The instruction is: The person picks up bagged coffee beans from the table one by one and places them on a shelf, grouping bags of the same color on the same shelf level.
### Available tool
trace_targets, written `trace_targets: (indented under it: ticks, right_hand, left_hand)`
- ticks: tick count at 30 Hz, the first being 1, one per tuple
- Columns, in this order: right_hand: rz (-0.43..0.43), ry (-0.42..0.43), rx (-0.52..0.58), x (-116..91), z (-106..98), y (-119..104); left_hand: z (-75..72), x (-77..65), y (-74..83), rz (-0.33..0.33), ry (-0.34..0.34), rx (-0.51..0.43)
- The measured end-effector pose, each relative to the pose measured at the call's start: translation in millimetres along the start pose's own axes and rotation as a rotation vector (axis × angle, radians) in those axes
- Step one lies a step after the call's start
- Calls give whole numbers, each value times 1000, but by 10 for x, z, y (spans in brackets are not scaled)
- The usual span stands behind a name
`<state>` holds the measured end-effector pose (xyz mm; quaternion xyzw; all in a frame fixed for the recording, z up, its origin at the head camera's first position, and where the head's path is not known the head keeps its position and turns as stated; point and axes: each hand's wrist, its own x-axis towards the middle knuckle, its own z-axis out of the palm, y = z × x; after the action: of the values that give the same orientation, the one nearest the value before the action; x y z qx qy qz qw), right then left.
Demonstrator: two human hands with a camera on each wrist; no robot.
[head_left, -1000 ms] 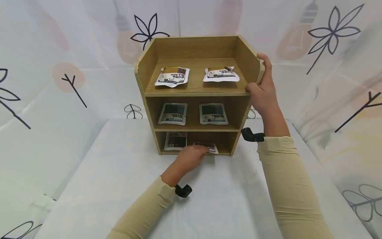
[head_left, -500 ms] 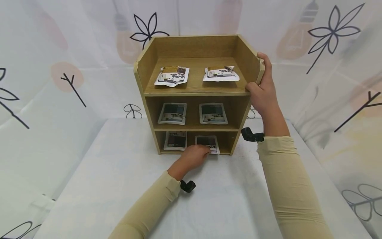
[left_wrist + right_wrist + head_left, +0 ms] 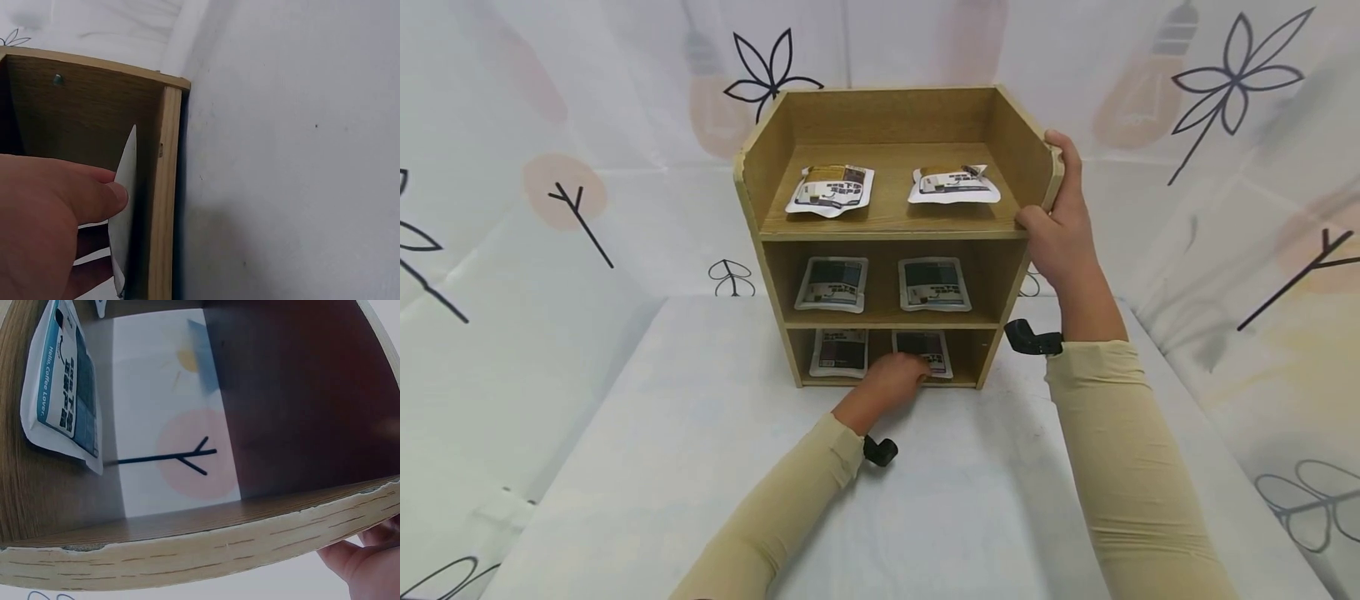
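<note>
My left hand (image 3: 891, 382) reaches into the bottom right of a small wooden shelf (image 3: 891, 326) and pinches a flat coffee pouch (image 3: 925, 340) with a dark label. In the left wrist view the pouch (image 3: 127, 200) shows edge-on, thumb on one face, fingers behind it, near the front lip (image 3: 164, 200). Up at the top tier, my right hand (image 3: 1063, 237) grips the shelf's right side panel, thumb in front and fingers wrapped over its outer edge. Beside the held pouch lies another dark-labelled pouch (image 3: 840, 352) on the bottom tier.
Two green-labelled pouches, a left one (image 3: 832, 283) and a right one (image 3: 934, 283), lie on the middle tier. On top are two brown-and-white pouches, one left (image 3: 831, 190) and one right (image 3: 955, 185). The shelf stands on a white-covered table (image 3: 700, 433) before a patterned cloth (image 3: 625, 100).
My left hand has moved slightly right and farther into the shelf. The pouch it holds has tipped up, its label now facing outward, and gone deeper. My right hand keeps its grip in place.
</note>
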<state>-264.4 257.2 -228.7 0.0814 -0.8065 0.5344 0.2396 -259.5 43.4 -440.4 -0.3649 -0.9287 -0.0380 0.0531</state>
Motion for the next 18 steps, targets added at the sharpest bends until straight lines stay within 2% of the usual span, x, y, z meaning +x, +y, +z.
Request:
trace_targets:
  ticks: [5,18]
  right_hand:
    - [2,-3,2,-8,4,-1]
    - [5,-3,2,-2,-5,3]
  left_hand:
    - [19,31,-12,-15,-22,-4]
    - [95,81,-5,-33,-27,11]
